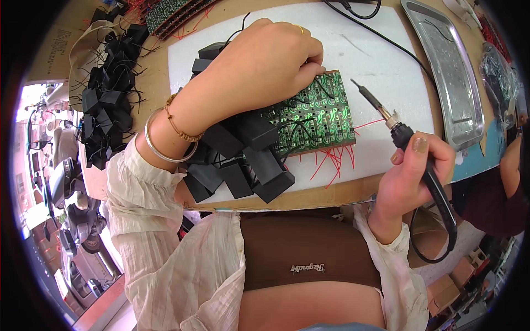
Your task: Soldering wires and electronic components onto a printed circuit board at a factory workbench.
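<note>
Clasps soldering iron (401, 134) in closed right hand (411, 175) at centre right, curls left hand (276, 60), cannot tell around what, over circuit boards (331, 118), upper centre.

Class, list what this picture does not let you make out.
Head view:
What the left hand may pinch: hidden behind the hand itself.
Left end of the circuit board: hidden by black boxes and forearm.
Far ends of stacked boards: cut off by the upper edge.

Tan table (158, 71) spans ten to two o'clock. Bright light (34, 95) and parked scooters (83, 218) at nine. Cardboard boxes (442, 292) at four.
</note>
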`<action>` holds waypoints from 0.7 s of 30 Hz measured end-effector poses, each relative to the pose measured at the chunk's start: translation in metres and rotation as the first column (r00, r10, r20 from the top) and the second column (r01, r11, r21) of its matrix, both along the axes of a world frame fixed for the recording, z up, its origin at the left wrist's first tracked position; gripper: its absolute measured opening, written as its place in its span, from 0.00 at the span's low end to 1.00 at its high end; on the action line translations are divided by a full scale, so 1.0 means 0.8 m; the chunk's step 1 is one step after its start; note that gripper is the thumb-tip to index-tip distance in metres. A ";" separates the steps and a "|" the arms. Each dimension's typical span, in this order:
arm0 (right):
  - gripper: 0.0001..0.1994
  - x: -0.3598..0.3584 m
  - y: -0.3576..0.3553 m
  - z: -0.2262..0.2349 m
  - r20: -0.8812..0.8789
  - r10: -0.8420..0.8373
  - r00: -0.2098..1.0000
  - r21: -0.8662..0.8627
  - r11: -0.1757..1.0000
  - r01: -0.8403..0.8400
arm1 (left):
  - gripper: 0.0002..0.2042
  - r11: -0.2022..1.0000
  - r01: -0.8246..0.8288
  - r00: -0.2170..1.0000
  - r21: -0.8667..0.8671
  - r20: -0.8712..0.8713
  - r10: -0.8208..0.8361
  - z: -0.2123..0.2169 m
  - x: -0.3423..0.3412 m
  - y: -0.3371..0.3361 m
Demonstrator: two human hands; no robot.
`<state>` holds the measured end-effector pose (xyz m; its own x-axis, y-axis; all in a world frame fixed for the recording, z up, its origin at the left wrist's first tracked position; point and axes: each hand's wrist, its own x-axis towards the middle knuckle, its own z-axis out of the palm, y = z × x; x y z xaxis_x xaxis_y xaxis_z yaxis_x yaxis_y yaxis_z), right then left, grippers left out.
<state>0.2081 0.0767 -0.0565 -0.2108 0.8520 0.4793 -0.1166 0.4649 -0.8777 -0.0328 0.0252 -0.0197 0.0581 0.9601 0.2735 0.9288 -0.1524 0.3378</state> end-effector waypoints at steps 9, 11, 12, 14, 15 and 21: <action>0.10 -0.017 0.002 -0.001 0.035 -0.003 0.999 0.032 0.999 0.002 | 0.07 0.999 -0.046 0.997 0.007 0.064 0.046 -0.001 0.002 0.002; 0.10 -0.018 0.001 -0.003 0.028 0.007 1.000 0.013 1.000 -0.007 | 0.07 0.999 -0.043 0.996 0.017 0.078 0.042 -0.001 0.002 0.002; 0.10 -0.018 0.000 -0.003 0.024 0.013 1.000 0.006 1.000 -0.014 | 0.08 0.999 -0.045 0.996 0.015 0.078 0.044 -0.001 0.001 0.002; 0.10 -0.018 0.000 -0.004 0.029 0.021 0.999 0.004 1.000 -0.021 | 0.08 0.999 -0.047 0.996 0.011 0.076 0.046 0.000 0.002 0.001; 0.10 -0.018 0.001 -0.004 0.037 0.023 0.999 0.009 1.000 -0.023 | 0.08 0.999 -0.046 0.997 0.013 0.070 0.045 0.000 0.002 0.001; 0.10 -0.017 0.002 -0.006 0.097 0.050 0.994 0.036 0.998 -0.054 | 0.08 0.999 -0.047 0.996 -0.001 0.075 0.047 0.000 0.002 0.001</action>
<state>0.1948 0.0784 -0.0616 -0.3007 0.8200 0.4869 -0.0578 0.4940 -0.8676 -0.0316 0.0262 -0.0197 -0.0083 0.9611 0.2762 0.9070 -0.1091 0.4068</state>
